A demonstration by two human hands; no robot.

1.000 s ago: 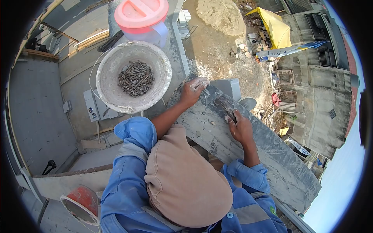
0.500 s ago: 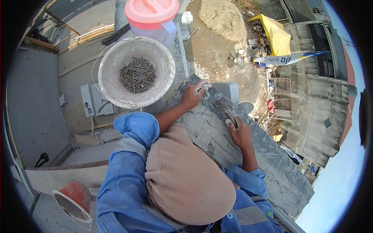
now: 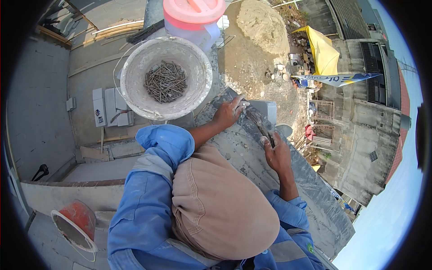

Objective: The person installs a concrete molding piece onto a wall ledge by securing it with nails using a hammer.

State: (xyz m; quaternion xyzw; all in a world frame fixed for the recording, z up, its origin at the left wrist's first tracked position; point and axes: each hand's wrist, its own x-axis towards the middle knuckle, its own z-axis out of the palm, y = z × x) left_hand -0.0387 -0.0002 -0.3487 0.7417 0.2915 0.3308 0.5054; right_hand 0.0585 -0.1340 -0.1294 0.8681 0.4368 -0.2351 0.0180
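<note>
My right hand point(image 3: 277, 155) is wrapped around the handle of a dusty, dark hammer point(image 3: 257, 122), whose far end points up and left toward my other hand. Just beside that end, my left hand point(image 3: 228, 112) rests low over the grey, dust-streaked board point(image 3: 238, 146). Its whitened fingers are bent together, and what they pinch I cannot make out. A pale, mortar-stained bucket point(image 3: 130, 81) stands near my left forearm, with a pile of nails point(image 3: 165, 82) at its bottom.
Behind the bucket stands a clear jug with a pink lid point(image 3: 193, 15). A red bucket point(image 3: 78, 220) lies tilted at the lower left. Beyond the board's edge the ground drops away to a sand pile point(image 3: 263, 27) and a yellow tarp point(image 3: 318, 49). White blocks point(image 3: 105, 106) sit below left.
The hammer's far end has come closer to my left fingers. The view has shifted a little, so the nail bucket and jug appear farther right and higher.
</note>
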